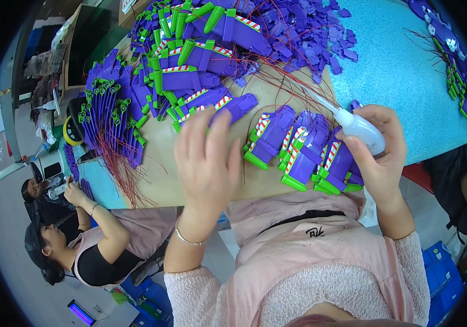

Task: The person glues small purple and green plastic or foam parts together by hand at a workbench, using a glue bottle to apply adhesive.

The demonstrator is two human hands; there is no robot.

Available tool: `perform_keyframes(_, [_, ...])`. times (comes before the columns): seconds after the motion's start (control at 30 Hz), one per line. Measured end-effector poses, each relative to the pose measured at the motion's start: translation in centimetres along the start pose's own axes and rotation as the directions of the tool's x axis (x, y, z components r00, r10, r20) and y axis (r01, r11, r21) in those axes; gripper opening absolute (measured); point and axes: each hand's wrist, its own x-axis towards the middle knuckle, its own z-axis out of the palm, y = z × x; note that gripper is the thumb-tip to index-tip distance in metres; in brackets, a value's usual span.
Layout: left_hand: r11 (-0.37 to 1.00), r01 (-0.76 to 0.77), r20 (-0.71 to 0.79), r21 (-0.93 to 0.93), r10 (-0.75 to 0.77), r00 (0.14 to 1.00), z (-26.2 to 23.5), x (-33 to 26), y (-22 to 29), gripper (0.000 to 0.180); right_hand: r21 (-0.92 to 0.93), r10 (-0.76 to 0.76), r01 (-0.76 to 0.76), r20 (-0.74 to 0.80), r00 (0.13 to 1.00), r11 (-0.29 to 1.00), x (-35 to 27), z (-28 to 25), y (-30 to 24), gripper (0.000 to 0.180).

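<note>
Closest to me is a pink apron [298, 261] drawn up to the edge of the bench [402, 71], with fuzzy pale sleeves [190, 294] on either side. The right hand [388, 155] has its grip closed round a white squeeze bottle [361, 131], thumb on one side, fingers on the other. The bottle is tilted over the near part of the bench, its thin nozzle pointing away and leftward; I can't make out where the tip ends among the red wires [277, 73].

The left hand [206, 152], a silvery bangle [190, 242] at its wrist, is blurred. Its grip is spread, with nothing in it that I can see, and I can't tell whether it touches anything.

Between and beyond the hands, a row of purple-and-green wing pieces [304, 161] with red-and-white stripes lies near the edge, some overlapping. Left of them, a bundle of purple rods [105, 111] with green ends sits beside trailing red wires. Farther back come a pile of striped wings [181, 82] and a heap of small purple parts [298, 35]. Off to the left is a co-worker [102, 234] in a black cap, hands raised near something whitish.
</note>
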Motion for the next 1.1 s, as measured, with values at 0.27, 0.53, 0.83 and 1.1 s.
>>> perform_keyframes(0.27, [0.999,0.035,0.045,-0.018,-0.034,0.998,0.7,0.2,-0.9,0.049,0.051,-0.028,0.028,-0.003,1.0,0.998,0.2,-0.9,-0.9,0.031])
perform_keyframes(0.53, [0.978,0.048,0.182,-0.205,-0.01,0.983,-1.0,-1.1,2.4,0.049,-0.038,-0.03,0.03,0.001,1.0,0.999,1.1,0.7,-1.4,0.018])
perform_keyframes(0.83, [0.976,0.052,0.174,-0.212,-0.015,0.985,-0.8,-1.1,2.2,0.051,-0.104,0.032,-0.017,0.147,0.989,0.994,1.1,2.0,-1.8,0.019])
perform_keyframes(1.1, [0.977,0.047,0.172,-0.209,-0.01,0.985,-0.8,-1.2,2.1,0.051,-0.209,-0.032,0.063,0.151,0.988,0.976,1.3,1.9,-1.7,0.019])
